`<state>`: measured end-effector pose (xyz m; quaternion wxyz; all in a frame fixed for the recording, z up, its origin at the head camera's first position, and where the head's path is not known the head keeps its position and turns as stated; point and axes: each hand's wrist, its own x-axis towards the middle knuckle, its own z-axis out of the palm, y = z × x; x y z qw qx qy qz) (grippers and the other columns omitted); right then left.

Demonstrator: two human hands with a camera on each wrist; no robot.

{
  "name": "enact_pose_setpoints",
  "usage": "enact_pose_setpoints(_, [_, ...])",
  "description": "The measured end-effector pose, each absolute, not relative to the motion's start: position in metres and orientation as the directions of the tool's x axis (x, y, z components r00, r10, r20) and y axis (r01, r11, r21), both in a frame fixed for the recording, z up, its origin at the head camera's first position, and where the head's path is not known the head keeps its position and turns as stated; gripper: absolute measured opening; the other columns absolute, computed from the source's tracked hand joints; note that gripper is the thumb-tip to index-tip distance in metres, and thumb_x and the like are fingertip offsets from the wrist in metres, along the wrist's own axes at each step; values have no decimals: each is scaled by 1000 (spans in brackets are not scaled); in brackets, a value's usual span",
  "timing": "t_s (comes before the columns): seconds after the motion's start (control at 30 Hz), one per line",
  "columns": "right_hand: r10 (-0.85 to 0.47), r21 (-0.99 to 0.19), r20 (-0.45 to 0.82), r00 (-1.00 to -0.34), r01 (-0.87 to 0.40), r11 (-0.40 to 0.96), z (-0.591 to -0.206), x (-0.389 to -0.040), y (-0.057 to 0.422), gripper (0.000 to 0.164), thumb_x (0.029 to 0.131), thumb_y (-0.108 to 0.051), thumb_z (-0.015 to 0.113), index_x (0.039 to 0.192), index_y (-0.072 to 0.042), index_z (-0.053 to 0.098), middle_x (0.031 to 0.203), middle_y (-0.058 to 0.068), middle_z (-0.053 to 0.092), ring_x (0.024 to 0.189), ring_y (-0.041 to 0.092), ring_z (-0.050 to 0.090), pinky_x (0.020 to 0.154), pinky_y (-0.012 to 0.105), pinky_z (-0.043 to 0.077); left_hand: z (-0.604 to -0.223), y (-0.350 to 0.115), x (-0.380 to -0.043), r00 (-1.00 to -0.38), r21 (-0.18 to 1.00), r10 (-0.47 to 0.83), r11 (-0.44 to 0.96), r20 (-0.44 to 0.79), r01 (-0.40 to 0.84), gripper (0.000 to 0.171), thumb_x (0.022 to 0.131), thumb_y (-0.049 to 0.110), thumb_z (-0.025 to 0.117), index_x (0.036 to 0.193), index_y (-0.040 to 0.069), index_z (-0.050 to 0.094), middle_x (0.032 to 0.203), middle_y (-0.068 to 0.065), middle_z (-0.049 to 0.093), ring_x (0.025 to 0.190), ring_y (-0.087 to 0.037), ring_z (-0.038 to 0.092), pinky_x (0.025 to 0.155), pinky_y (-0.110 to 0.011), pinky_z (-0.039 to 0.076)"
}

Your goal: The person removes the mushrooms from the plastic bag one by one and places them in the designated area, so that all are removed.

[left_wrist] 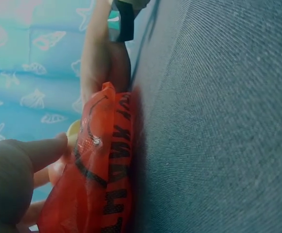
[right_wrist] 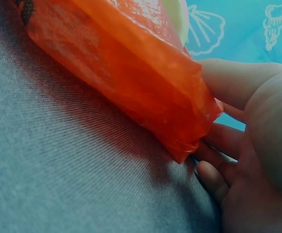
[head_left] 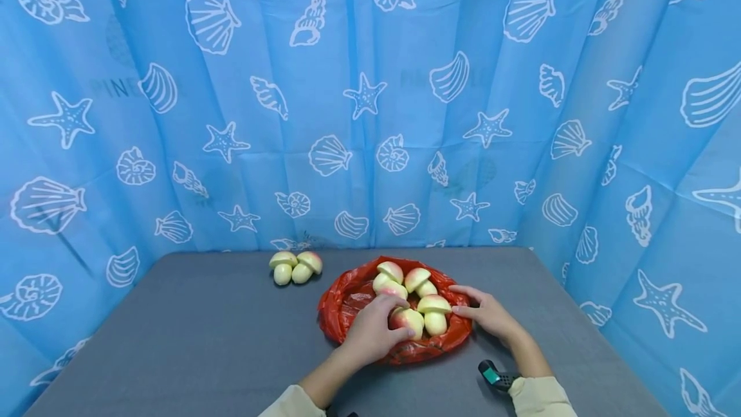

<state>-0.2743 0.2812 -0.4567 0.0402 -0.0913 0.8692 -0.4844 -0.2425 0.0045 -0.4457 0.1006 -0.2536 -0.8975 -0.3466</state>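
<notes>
A red plastic bag (head_left: 332,314) sits on the table with its mouth spread wide and its rim rolled. Inside lie several toy mushrooms, pale yellow with pink-tinged caps, such as one mushroom (head_left: 434,314) near the right rim. My left hand (head_left: 370,333) reaches over the bag's near left side and grips a mushroom (head_left: 410,322) between thumb and fingers; its stem is hidden. On the bag's right side, my right hand (head_left: 492,315) pinches the rim. In the right wrist view the thumb lies against the red plastic (right_wrist: 146,92), with fingers (right_wrist: 223,141) behind and below it.
Two more mushrooms (head_left: 295,268) lie side by side at the back left of the grey table (head_left: 220,340). A blue curtain (head_left: 359,114) with white shells hangs behind the table and along its right side. A black wrist device (head_left: 494,376) is strapped near the right sleeve.
</notes>
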Motion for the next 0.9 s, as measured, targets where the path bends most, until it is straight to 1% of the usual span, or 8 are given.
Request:
enact_pose_setpoints(0.2, [-198, -854, 16, -980, -117, 508, -457, -274, 281, 54, 92, -27, 68, 139, -6, 52, 145, 26, 40, 133, 47, 33, 103, 62, 31, -450, 6, -242, -856, 536, 394, 668, 334, 517, 48, 79, 40, 80, 120, 22, 64, 115, 7, 61, 109, -11, 57, 93, -38, 47])
enact_pose_setpoints(0.3, [-195, -853, 18, -981, -117, 509, -455, -274, 280, 55, 92, -27, 68, 139, -6, 52, 145, 26, 40, 133, 48, 33, 103, 61, 31, -451, 6, -241, -857, 535, 398, 670, 327, 515, 51, 78, 40, 81, 122, 22, 63, 116, 7, 61, 108, -11, 57, 92, -38, 48])
enact_pose_setpoints(0.43, [-198, -852, 20, -980, -120, 510, -454, -274, 279, 55, 92, -28, 68, 139, -5, 52, 145, 27, 40, 133, 48, 32, 104, 61, 31, -452, 5, -241, -859, 551, 396, 659, 325, 513, 52, 79, 39, 81, 124, 22, 62, 118, 7, 60, 110, -11, 57, 93, -39, 47])
enact_pose_setpoints(0.6, [-206, -856, 21, -978, -124, 503, -455, -274, 279, 54, 92, -27, 68, 139, -5, 52, 144, 26, 41, 133, 47, 33, 104, 60, 31, -449, 0, -240, -851, 568, 394, 634, 346, 525, 53, 79, 37, 81, 126, 22, 61, 121, 8, 59, 113, -11, 55, 96, -39, 46])
enact_pose_setpoints(0.77, [-202, -858, 17, -979, -118, 500, -455, -274, 279, 55, 92, -27, 68, 139, -5, 52, 145, 27, 40, 133, 47, 33, 104, 60, 31, -442, -7, -237, -830, 587, 390, 587, 398, 557, 55, 78, 35, 82, 127, 21, 61, 123, 7, 59, 116, -11, 54, 98, -38, 45])
enact_pose_setpoints(0.9, [-198, -854, 11, -980, -112, 508, -455, -275, 279, 56, 92, -28, 68, 139, -5, 52, 145, 27, 40, 133, 47, 32, 104, 61, 31, -437, -15, -236, -819, 601, 384, 557, 425, 573, 55, 78, 37, 81, 127, 20, 61, 123, 7, 59, 117, -12, 53, 98, -40, 44])
